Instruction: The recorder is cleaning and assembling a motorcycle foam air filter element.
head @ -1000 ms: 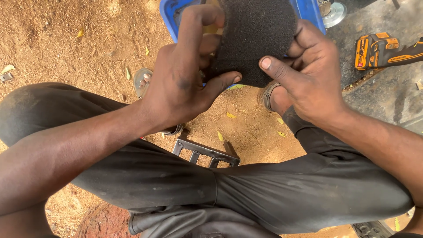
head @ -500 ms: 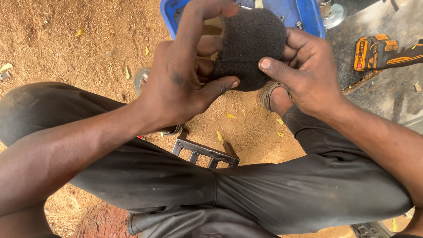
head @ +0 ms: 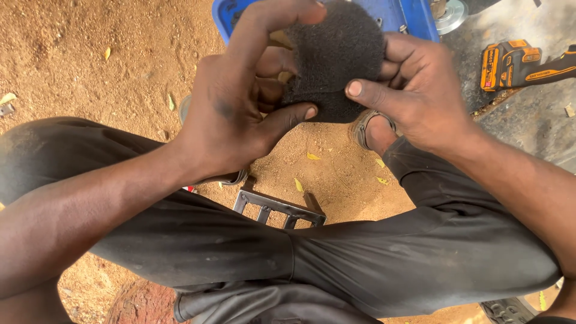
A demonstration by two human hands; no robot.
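A round, dark, coarse fibre pad (head: 336, 60) is pinched between both hands, just in front of a blue plastic tray (head: 414, 18). The left hand (head: 240, 114) grips its near-left edge; the right hand (head: 414, 96) clasps its right edge. A yellow-and-black power tool (head: 528, 63) lies right of the tray.

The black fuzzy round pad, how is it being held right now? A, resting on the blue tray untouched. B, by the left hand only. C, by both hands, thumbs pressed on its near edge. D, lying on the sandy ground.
C: the left hand and right hand both grip the black pad, each thumb on its near edge, held up above the sandy ground.
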